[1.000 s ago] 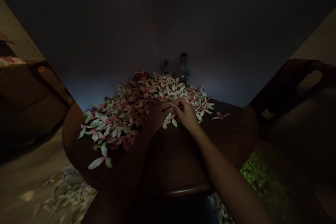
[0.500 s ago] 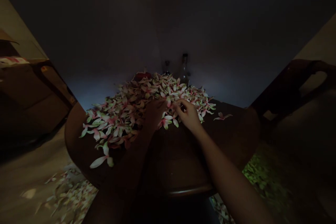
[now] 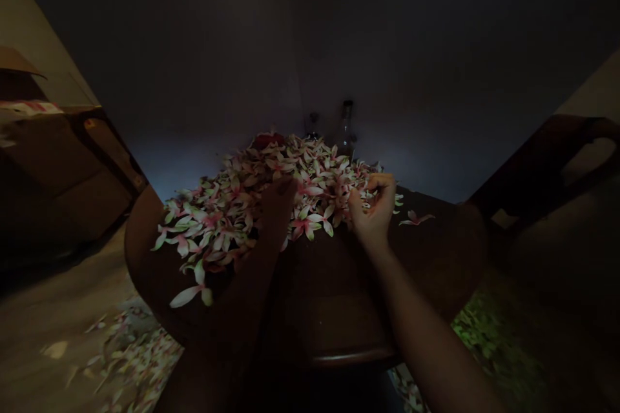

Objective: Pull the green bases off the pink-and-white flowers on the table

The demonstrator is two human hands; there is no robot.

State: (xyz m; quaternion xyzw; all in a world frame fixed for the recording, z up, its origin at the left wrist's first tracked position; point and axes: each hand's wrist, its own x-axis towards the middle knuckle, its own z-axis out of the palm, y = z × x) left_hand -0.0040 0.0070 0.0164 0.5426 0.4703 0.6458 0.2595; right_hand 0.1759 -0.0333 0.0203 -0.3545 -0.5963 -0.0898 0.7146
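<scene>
Grip unclear at left: the left grip (image 3: 278, 213), deep in shadow, presses into one heap of pink-and-white blossoms (image 3: 217, 222) on a round wooden desk (image 3: 329, 310), its hold hidden (the room is dim). At the heap's right edge, the right grip (image 3: 372, 210) curls with fingers bunched, any blossom inside it too small to tell. Behind the heap stand one small dark bottle (image 3: 312, 124) and one glass bottle (image 3: 345, 132); right of the heap lies one stray blossom (image 3: 415, 218). The heap's blossoms are too many to count.
</scene>
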